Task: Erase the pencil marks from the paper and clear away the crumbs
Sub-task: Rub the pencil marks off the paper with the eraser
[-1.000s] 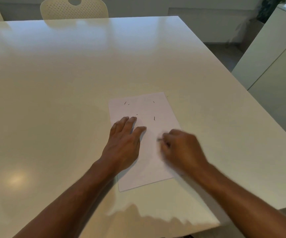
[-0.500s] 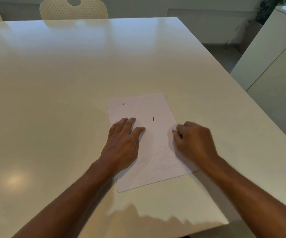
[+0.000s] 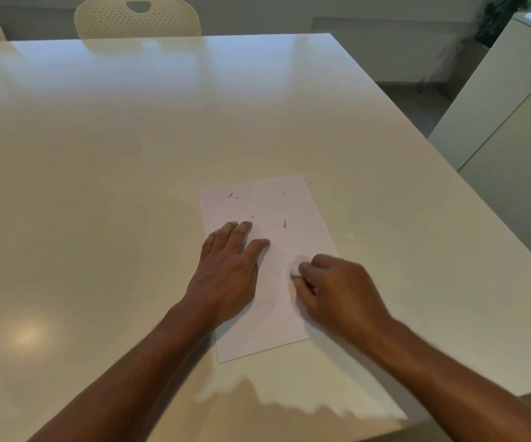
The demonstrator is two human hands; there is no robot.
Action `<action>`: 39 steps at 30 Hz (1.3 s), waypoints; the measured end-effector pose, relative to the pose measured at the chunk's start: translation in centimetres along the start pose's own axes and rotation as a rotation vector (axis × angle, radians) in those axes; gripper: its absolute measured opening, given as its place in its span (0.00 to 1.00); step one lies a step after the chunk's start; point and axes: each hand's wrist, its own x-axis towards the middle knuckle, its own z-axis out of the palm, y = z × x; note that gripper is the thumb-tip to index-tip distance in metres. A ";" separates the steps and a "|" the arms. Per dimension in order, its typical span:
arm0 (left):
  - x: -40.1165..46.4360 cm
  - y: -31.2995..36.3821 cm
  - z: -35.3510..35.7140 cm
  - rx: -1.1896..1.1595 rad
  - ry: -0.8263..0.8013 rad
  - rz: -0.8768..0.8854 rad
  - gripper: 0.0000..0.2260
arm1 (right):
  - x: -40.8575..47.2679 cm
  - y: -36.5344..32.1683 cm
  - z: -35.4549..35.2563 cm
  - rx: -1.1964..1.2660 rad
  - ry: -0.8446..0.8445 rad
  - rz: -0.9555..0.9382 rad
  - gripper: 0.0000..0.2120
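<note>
The left hand (image 3: 225,275) lies flat, fingers spread, on the paper (image 3: 276,314); the right hand (image 3: 337,291) is curled, pinching a white eraser (image 3: 295,270) against the paper between both hands

My paper (image 3: 286,301) is white, flecked with short dark crumbs (image 3: 285,223). The eraser (image 3: 295,270) is white, the bench (image 3: 130,173) glossy cream, the chair (image 3: 136,19) cream with dotted perforations.
</note>
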 end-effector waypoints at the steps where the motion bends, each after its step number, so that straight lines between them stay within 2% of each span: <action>1: 0.0 -0.1 0.0 0.007 -0.001 0.005 0.21 | 0.7 1.2 0.0 -0.012 0.027 0.040 0.08; 4: -0.1 -0.2 0.2 0.034 -0.006 0.017 0.23 | 2.7 4.7 -0.4 -0.092 0.122 0.196 0.10; 6: -0.2 -0.3 0.2 0.043 -0.007 0.021 0.23 | 2.1 3.3 -0.2 -0.073 0.129 0.170 0.10; 10: -0.2 -0.2 0.2 0.044 -0.004 0.021 0.23 | -0.8 -1.1 0.3 0.022 -0.010 0.012 0.08; 12: -0.2 -0.2 0.2 0.030 0.003 0.015 0.23 | 0.2 1.0 0.3 0.021 0.036 0.060 0.06; 15: -0.2 -0.1 0.1 0.031 -0.008 0.003 0.24 | 1.9 4.0 -0.1 -0.059 0.140 0.216 0.10; 17: -0.1 -0.2 0.1 0.031 -0.015 0.004 0.24 | 1.4 2.5 0.0 -0.052 0.145 0.188 0.10; 21: -0.1 -0.4 0.2 0.043 -0.022 0.010 0.21 | -1.1 -1.1 0.5 0.027 0.017 0.033 0.07; 26: -0.2 -0.4 0.3 0.040 -0.031 0.003 0.21 | 1.3 3.4 0.1 -0.049 0.151 0.231 0.09; 28: -0.2 -0.5 0.4 0.052 -0.036 0.005 0.22 | 0.8 1.8 0.1 -0.041 0.155 0.193 0.08; 32: -0.1 -0.5 0.4 0.068 -0.047 0.008 0.22 | -1.1 -1.3 0.5 0.016 0.012 0.022 0.08; 36: -0.1 -0.5 0.4 0.068 -0.046 0.008 0.21 | 1.4 3.8 0.0 -0.068 0.145 0.227 0.09; 39: -0.1 -0.5 0.4 0.073 -0.039 0.009 0.21 | 0.4 1.7 0.1 -0.055 0.140 0.175 0.08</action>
